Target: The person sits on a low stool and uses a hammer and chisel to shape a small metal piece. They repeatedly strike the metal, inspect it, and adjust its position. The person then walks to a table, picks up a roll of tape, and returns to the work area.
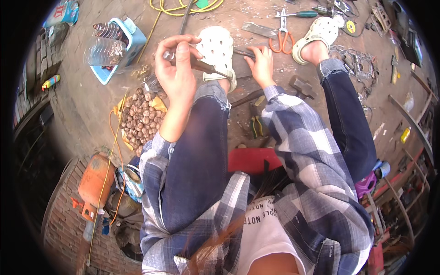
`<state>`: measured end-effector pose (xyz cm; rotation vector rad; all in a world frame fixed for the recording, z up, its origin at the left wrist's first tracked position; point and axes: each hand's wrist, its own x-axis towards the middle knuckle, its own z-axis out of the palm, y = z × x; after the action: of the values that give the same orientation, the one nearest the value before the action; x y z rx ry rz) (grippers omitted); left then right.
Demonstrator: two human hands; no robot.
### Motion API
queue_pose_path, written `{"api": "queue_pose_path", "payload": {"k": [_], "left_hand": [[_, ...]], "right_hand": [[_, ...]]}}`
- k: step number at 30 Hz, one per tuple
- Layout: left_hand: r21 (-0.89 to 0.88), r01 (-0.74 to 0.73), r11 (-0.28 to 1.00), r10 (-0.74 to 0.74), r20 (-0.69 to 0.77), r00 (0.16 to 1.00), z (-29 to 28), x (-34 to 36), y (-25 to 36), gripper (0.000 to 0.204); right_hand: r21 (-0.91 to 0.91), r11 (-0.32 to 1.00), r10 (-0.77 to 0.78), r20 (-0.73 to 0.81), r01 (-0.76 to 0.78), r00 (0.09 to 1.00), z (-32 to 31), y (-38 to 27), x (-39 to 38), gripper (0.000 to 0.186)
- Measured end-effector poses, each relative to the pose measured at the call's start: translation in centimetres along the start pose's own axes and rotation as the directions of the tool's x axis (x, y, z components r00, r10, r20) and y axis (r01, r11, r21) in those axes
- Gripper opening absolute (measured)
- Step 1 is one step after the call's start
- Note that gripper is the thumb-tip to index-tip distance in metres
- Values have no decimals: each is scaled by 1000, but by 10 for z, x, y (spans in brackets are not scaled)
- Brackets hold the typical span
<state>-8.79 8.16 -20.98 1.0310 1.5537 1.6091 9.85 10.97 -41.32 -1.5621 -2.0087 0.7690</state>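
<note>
My left hand (178, 68), raised beside the left clog (213, 48), is closed around a screwdriver-like tool (201, 67). Its handle is brown and glassy, and its thin metal shaft slants down to the right across the clog's heel. My right hand (262, 66) reaches low, to the right of that clog. Its fingers are closed on a dark, narrow metal piece (243, 52), whose kind I cannot make out. Pliers with orange handles (282, 36) and a broad flat blade (260, 30) lie just beyond it. A hammer (301, 86) rests nearer my right forearm.
Walnuts (143, 114) are heaped at left, near a blue basket (133, 34) with plastic bottles. An orange gas cylinder (96, 176) stands lower left. Yellow-handled pliers (256, 123) lie between my legs, before a red seat (254, 159). A green-handled screwdriver (302, 14) lies far right.
</note>
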Motion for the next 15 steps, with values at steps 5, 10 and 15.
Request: {"api": "queue_pose_path", "payload": {"k": [5,10,15], "left_hand": [[-25,-90,996,90,15,996,-9,3,16,15],[-106,-172,979,171,-18,985,-29,5,55,14],[-148,-275,950,237,-231,944,-58,-8,137,14]], "right_hand": [[-3,998,69,-4,-70,998,-14,-5,-19,37],[108,974,209,-80,-200,975,-37,-17,-48,31],[315,907,293,3,-279,956,-46,-48,-101,20]]}}
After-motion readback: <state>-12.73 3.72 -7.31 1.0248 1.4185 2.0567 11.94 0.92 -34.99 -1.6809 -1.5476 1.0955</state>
